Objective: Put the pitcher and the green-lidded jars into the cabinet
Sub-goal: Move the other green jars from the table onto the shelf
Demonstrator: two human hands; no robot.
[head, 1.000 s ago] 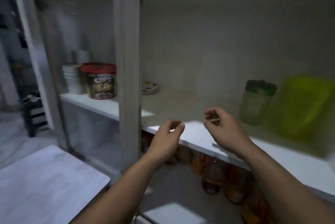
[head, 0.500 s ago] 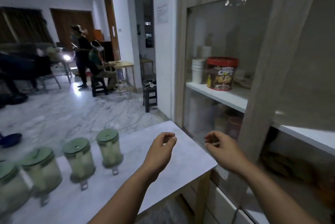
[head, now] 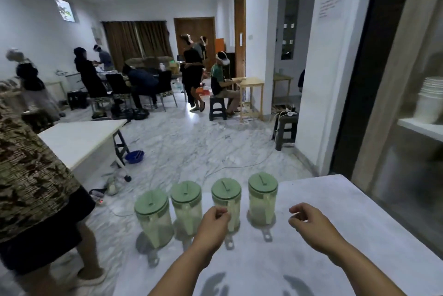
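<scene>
Four translucent plastic jars with green lids (head: 226,202), likely light, rigid and slick, are best clasped around the body from six o'clock on the white bench (head: 335,212), both hands' grips, left hand (head: 213,225) and right hand (head: 311,224), being loosely curled and empty.

Four jars (head: 224,204) in tight row; table (head: 335,224) bare to R

Left hand (head: 214,224) and right hand (head: 309,221) held forward, fingers loosely curled, empty

View has swung from the cabinet to the table (head: 335,235) — four green-lidded jars (head: 262,200) now ahead.
</scene>
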